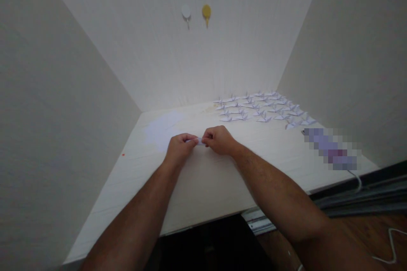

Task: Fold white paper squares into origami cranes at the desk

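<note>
Both hands meet over the middle of the white table (210, 190), pinching a small folded piece of white paper (200, 141) between them. My left hand (180, 147) grips its left end with thumb and fingers. At the other end, my right hand (219, 139) has its fingertips closed on the paper. Most of the piece is hidden by the fingers, so its folded shape cannot be made out. White paper sheets (162, 127) lie flat behind and left of my left hand. Beyond my right hand, several folded paper cranes (262, 116) stand in rows.
A blurred-out object (330, 148) with a white cable (359, 182) lies at the table's right side. Walls enclose the table left, right and behind. A white hook (186, 12) and a yellow hook (206, 12) are on the back wall. A small orange speck (123, 154) lies near the left edge.
</note>
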A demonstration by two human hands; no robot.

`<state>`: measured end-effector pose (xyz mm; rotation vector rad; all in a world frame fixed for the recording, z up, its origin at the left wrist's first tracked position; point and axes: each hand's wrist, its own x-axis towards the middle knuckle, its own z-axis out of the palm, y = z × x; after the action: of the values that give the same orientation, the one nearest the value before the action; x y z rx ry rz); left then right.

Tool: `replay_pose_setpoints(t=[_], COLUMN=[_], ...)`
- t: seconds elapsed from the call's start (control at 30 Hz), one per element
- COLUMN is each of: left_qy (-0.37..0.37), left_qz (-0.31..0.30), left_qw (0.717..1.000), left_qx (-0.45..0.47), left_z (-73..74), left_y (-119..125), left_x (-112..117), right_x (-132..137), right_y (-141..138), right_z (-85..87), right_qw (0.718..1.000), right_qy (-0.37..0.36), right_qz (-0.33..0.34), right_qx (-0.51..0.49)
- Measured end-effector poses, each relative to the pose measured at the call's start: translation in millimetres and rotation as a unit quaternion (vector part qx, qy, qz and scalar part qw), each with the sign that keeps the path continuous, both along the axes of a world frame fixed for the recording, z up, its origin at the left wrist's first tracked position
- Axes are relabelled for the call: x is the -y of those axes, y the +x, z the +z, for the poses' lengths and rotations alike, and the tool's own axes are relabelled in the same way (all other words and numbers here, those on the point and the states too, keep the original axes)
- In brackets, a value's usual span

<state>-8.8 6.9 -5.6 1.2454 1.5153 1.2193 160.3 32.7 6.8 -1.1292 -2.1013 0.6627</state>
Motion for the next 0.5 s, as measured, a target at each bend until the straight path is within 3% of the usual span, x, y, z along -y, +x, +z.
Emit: replay_pose_setpoints(t=[0.23,0.4,0.5], left_qy=[-0.010,0.057,0.098], left_qz=[-0.052,0.045,0.094], left_qw=[0.996,0.997,0.989], left_qx=[0.067,0.003,-0.049], left_z=[0.7,0.3,2.5], left_y=[-3,-4,-3], left_x=[-4,-5,-3], right_x=[-9,-7,1], right_y=[7,1,-4], right_z=[-7.9,-8.7,-5.7], right_qw=[1.000,0.982,0.981], right_qy=[-0.008,0.148,0.159], right_qz=[0.012,-0.054,-0.079], right_qx=[-0.026,-0.099,-0.082])
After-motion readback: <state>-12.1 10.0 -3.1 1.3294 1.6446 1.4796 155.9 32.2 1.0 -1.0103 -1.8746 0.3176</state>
